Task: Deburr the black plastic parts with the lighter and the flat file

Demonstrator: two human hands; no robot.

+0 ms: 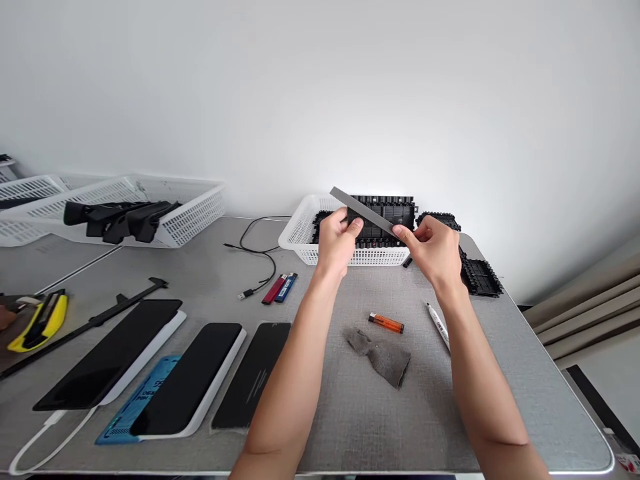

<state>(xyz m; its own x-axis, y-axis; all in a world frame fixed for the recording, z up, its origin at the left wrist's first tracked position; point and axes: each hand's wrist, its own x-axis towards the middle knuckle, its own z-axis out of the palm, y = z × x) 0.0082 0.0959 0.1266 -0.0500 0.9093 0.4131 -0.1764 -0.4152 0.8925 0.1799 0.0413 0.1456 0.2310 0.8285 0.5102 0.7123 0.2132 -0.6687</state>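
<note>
A flat grey strip (pixel 367 212) is held up at a slant, its upper end to the left, in front of a white basket (pixel 300 230). My left hand (pixel 338 241) pinches it near its middle, thumb on the near face. At its lower right end my right hand (pixel 434 252) grips it between thumb and fingers. Behind the strip, black ribbed plastic parts (pixel 395 217) lie in the basket. On the table below the hands are an orange lighter (pixel 387 323), a crumpled grey cloth (pixel 387 357) and a white marker (pixel 439 325) beside my right forearm.
More black ribbed parts (pixel 483 277) lie right of the basket. A red lighter (pixel 274 289), a blue lighter (pixel 287 287) and a black cable (pixel 260 252) are left of it. Phones (pixel 187 380), a yellow cutter (pixel 43 323) and a basket of black parts (pixel 197 217) stand further left.
</note>
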